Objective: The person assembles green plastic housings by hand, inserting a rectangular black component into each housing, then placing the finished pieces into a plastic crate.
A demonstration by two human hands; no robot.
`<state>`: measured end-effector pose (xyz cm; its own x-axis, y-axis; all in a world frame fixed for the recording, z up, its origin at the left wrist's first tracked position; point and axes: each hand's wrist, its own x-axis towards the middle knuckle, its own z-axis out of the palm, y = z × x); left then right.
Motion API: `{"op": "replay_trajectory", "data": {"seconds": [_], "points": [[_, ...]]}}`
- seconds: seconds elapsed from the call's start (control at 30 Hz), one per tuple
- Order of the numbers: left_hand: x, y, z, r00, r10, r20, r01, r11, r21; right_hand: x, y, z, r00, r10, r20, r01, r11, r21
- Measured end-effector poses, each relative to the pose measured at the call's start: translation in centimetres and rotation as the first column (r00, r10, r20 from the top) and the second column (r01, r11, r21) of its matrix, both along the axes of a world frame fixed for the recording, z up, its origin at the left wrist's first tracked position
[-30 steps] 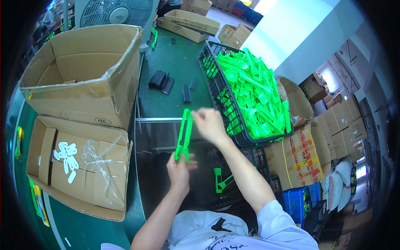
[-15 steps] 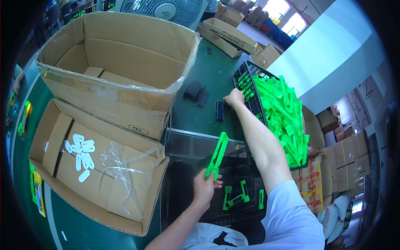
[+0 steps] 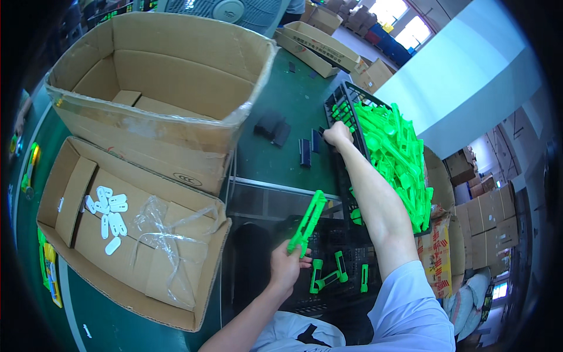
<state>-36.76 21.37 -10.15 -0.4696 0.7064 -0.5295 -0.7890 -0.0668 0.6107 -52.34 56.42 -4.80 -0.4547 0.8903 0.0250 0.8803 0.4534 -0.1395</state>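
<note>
Green slotted plastic frame is clamped between thumb and fingers of the left hand, tilted above a low black crate. Right hand is down at the green tabletop, beside dark flat strips and a crate heaped with green parts; can't tell if its fingers are pinching anything, tbh.

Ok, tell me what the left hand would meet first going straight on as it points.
Leading with the green frame it holds, the left hand would probably meet the near metal edge of the table first, though depth is unclear and it might pass above.
</note>
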Motion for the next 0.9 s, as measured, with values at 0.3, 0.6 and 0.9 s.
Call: {"op": "replay_trajectory", "data": {"seconds": [0.3,0.6,0.9], "points": [[0.8,0.0,-0.7,0.997,-0.04,-0.068,0.039,0.999,-0.017,3.6,-3.3,3.4,0.973,0.024,-0.229,-0.087,0.959,-0.27],[0.5,-0.4,-0.6,0.986,-0.024,-0.165,0.024,1.0,-0.001,10.1,-10.6,7.6,0.662,-0.145,-0.735,-0.481,0.67,-0.566],[0.3,-0.2,1.2,0.984,-0.118,-0.136,0.138,0.98,0.146,23.0,-20.3,3.9,0.526,-0.28,-0.803,-0.606,0.539,-0.585]]}}
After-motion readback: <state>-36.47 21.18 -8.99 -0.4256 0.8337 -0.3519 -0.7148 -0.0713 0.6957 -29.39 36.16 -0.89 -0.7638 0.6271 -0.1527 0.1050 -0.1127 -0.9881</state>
